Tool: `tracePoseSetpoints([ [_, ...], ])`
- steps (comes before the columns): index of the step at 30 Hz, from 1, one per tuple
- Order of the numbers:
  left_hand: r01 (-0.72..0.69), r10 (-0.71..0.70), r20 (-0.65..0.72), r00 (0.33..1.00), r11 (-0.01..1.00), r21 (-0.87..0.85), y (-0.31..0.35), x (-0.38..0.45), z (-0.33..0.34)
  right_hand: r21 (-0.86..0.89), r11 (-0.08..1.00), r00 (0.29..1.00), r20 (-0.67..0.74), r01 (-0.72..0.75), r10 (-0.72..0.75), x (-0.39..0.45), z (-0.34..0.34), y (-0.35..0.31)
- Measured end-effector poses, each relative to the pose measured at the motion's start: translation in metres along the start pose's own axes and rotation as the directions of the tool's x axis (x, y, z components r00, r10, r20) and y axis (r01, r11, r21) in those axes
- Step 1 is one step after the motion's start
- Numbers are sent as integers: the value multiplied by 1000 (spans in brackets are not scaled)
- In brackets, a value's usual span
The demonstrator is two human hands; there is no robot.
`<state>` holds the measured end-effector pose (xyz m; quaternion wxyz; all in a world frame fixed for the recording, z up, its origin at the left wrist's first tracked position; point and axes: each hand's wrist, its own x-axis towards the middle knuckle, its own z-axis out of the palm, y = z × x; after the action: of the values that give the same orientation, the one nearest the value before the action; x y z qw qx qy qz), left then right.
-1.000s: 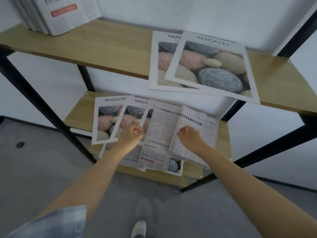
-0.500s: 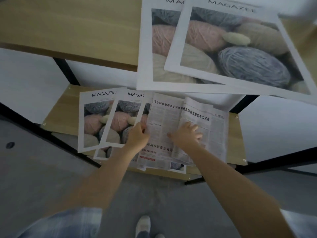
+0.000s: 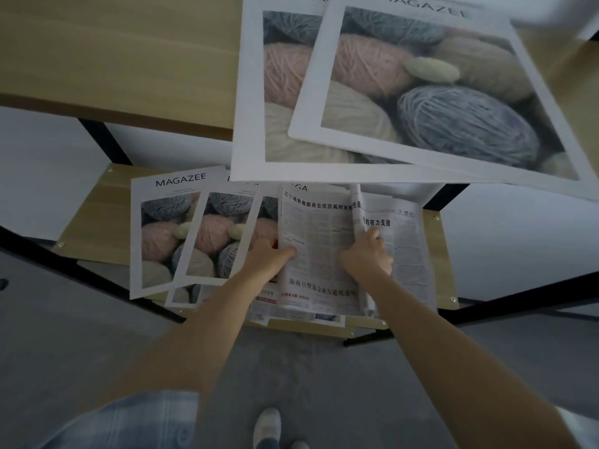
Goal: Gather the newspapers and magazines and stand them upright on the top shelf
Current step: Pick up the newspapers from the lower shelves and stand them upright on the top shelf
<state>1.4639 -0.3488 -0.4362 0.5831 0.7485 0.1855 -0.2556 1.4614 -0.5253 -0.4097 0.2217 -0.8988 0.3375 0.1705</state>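
A Chinese-print newspaper (image 3: 321,241) lies on the lower shelf (image 3: 97,218), on top of other newspaper sheets (image 3: 269,311). My left hand (image 3: 269,259) grips its left edge with the thumb on top. My right hand (image 3: 368,257) pinches a raised fold (image 3: 356,209) at its right side. Three MAGAZEE magazines with yarn-ball covers (image 3: 162,234) lie fanned out to the left, partly under the newspaper. Two larger-looking copies (image 3: 421,92) lie flat on the upper shelf (image 3: 113,59), overhanging its front edge.
Black metal frame bars (image 3: 103,144) run beside and below the shelves. A white wall stands behind. Grey floor lies below, with my shoe (image 3: 267,426) near the bottom edge. The upper shelf's front edge hangs close above the lower stack.
My view has dropped closer to the shelves. Both hands moved onto the newspaper: the left closed on its left edge, the right went from lying flat to pinching up a fold.
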Motion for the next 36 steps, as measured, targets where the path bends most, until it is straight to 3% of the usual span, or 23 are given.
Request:
tracePoseSetpoints([
  [5, 83, -68, 98, 993, 985, -150, -6, -17, 16, -67, 997, 998, -49, 32, -35, -1, -6, 16],
  [10, -10, 31, 118, 993, 986, -167, -4, -49, 23, -60, 992, 989, -84, 115, -120, -15, -20, 30],
  [15, -113, 115, 21, 993, 989, -96, 11, -94, 12, -137, 958, 961, -75, 253, -265, -52, -49, 37],
  [22, -228, 219, -179, 959, 973, -29, 18, -180, -8, -87, 856, 847, -123, 510, -518, -129, -82, 40],
  [31, -258, 293, -497, 817, 956, 140, 7, -303, -54, -100, 624, 623, -47, 775, -781, -260, -100, 26],
  [36, -315, 423, -646, 635, 906, 283, 6, -376, -77, 64, 482, 485, -35, 874, -874, -317, -125, 20],
])
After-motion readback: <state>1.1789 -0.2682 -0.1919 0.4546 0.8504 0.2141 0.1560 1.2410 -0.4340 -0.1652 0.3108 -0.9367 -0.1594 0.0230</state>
